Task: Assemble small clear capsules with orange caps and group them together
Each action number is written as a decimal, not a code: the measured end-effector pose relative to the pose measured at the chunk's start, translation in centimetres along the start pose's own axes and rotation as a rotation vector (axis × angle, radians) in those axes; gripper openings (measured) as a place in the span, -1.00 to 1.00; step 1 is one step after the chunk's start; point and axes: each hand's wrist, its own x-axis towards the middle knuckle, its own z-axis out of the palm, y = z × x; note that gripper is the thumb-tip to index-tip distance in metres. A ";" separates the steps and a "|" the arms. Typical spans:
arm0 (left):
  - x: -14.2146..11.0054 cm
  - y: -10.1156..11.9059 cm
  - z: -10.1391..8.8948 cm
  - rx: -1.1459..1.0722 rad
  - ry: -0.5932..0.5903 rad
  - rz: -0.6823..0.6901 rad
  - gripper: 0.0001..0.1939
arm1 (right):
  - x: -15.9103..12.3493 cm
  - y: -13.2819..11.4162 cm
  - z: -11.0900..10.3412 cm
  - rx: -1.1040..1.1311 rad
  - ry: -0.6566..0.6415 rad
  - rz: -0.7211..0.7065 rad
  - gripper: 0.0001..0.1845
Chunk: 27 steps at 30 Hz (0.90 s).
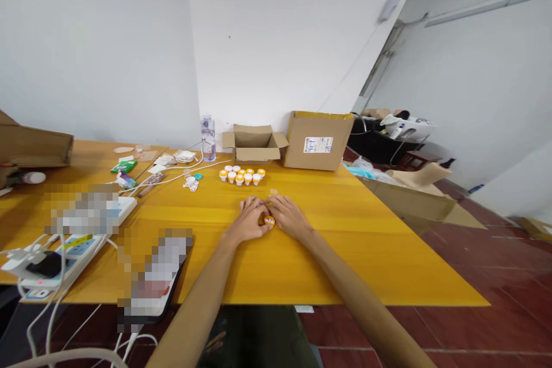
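Note:
My left hand (pixel 250 222) is closed around a small round orange-and-white piece (pixel 269 221), its printed face turned up toward me. Right beside it, my right hand (pixel 288 216) has its fingers bent and drawn together, the fingertips meeting the left ones just beyond the piece. Whatever the right fingers pinch there is hidden. A small clear patch, perhaps film or a sticker (pixel 273 191), shows on the table past the fingertips. Farther back stands a cluster of several similar orange-and-white pieces (pixel 240 179), some showing white tops and some orange.
An open cardboard box (pixel 255 153) and a closed carton (pixel 317 141) stand at the back beside a clear bottle (pixel 208 138). Power strips (pixel 80 247), cables and a phone (pixel 159 276) occupy the left. The yellow table's (pixel 388 264) right edge drops to a tiled floor.

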 end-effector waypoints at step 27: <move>0.1 -0.3 0.2 0.017 0.005 0.037 -0.87 | -2.4 -2.1 -1.1 0.275 0.166 0.073 -0.72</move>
